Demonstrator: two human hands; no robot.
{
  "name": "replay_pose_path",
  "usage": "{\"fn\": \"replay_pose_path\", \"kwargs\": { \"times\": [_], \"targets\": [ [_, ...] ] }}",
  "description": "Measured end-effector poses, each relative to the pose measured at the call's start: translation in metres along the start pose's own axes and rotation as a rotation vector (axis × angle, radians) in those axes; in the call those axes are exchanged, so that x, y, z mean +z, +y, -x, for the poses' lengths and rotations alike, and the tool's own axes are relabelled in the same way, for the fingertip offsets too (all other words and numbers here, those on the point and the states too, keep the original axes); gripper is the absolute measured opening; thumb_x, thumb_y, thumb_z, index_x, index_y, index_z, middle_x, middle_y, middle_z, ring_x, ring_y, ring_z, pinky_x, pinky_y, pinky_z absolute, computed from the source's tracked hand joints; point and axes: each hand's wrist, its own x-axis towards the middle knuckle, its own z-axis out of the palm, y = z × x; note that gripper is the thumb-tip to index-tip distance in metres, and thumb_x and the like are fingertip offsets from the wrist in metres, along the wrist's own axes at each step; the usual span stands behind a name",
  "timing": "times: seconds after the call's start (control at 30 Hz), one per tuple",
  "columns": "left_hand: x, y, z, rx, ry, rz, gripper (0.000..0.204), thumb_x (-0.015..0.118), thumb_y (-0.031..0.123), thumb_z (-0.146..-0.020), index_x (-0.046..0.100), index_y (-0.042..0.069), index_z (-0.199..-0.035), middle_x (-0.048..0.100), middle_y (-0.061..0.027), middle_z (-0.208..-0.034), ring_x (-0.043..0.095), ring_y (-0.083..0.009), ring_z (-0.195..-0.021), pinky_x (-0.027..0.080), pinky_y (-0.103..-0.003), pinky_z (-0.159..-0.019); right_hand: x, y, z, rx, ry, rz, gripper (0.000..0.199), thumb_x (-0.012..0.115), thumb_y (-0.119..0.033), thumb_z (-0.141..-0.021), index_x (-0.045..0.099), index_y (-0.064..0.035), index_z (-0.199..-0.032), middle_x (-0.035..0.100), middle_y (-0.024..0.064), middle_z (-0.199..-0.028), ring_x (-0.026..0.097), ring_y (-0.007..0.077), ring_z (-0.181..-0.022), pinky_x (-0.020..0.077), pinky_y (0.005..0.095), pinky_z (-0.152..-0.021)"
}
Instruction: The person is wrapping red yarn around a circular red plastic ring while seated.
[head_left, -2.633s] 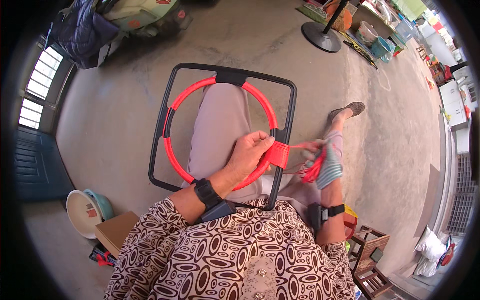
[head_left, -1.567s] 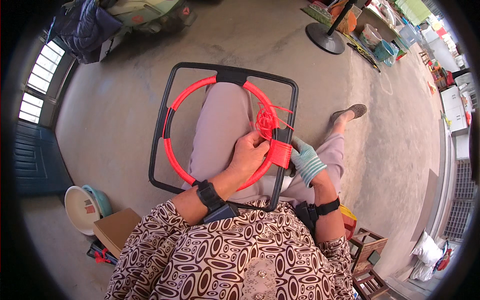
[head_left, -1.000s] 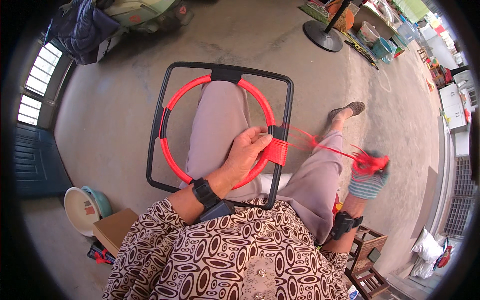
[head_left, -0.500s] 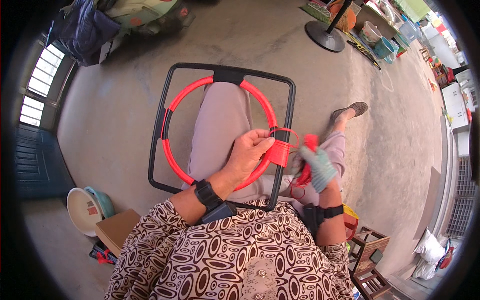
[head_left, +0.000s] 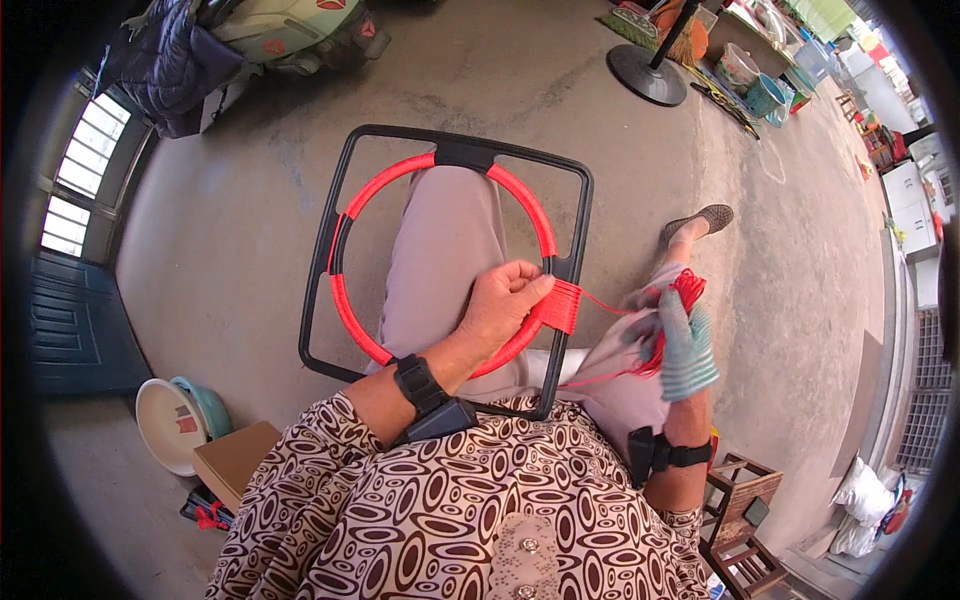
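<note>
Lying over the person's left thigh [head_left: 440, 250], a black square frame [head_left: 586, 210] carries a round inner ring [head_left: 525, 200] wrapped mostly in red. The bare left hand [head_left: 498, 308] pinches the ring's right side beside a red-wound band [head_left: 563, 308]. Apart from it, the right hand [head_left: 687, 348], in a striped glove, clutches bundled red cord [head_left: 688, 288], one strand reaching the band. At left, a cream basin [head_left: 160, 418] stands near a brown box [head_left: 233, 460].

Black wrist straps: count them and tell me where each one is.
2: the left strap goes around the wrist of the bare left hand, the right strap around the wrist of the gloved right hand.
</note>
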Motion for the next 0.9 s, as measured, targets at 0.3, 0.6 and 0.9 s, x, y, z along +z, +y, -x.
{"fn": "replay_pose_path", "kwargs": {
  "times": [0.3, 0.6, 0.9],
  "targets": [
    [0.000, -0.003, -0.003, -0.085, 0.027, 0.047, 0.012, 0.049, 0.007, -0.090, 0.056, 0.002, -0.098, 0.060, -0.0030, -0.086, 0.059, -0.0102, -0.072, 0.048, -0.023, -0.067, -0.024, 0.014, 0.003, -0.161, -0.412, 0.850, 0.024, 0.063, -0.014, -0.078, 0.060, -0.0024, -0.099, 0.062, 0.0116, -0.078, 0.060, 0.0170, -0.058, 0.0478, 0.0294, -0.052],
    [0.002, -0.001, 0.000, -0.182, 0.039, 0.054, 0.013, 0.051, 0.001, -0.087, 0.056, -0.002, -0.098, 0.060, -0.0054, -0.088, 0.058, -0.0101, -0.075, 0.048, -0.022, -0.069, 0.031, 0.065, -0.048, 0.029, -0.125, 0.814, 0.063, 0.066, -0.007, -0.076, 0.036, -0.0067, -0.131, 0.063, 0.0127, -0.080, 0.064, 0.0205, -0.070, 0.0514, 0.0324, -0.065],
    [0.014, 0.028, 0.019, 0.907, 0.246, -0.780, 0.014, 0.059, -0.005, -0.078, 0.058, 0.001, -0.092, 0.059, -0.0134, -0.090, 0.060, -0.0228, -0.083, 0.047, -0.031, -0.074, 0.050, 0.035, -0.042, -0.796, 0.067, 1.101, 0.064, 0.074, -0.010, -0.061, 0.050, -0.0009, -0.119, 0.051, 0.0178, -0.119, 0.048, 0.0339, -0.114, 0.0399, 0.0410, -0.096]
  ]
}}
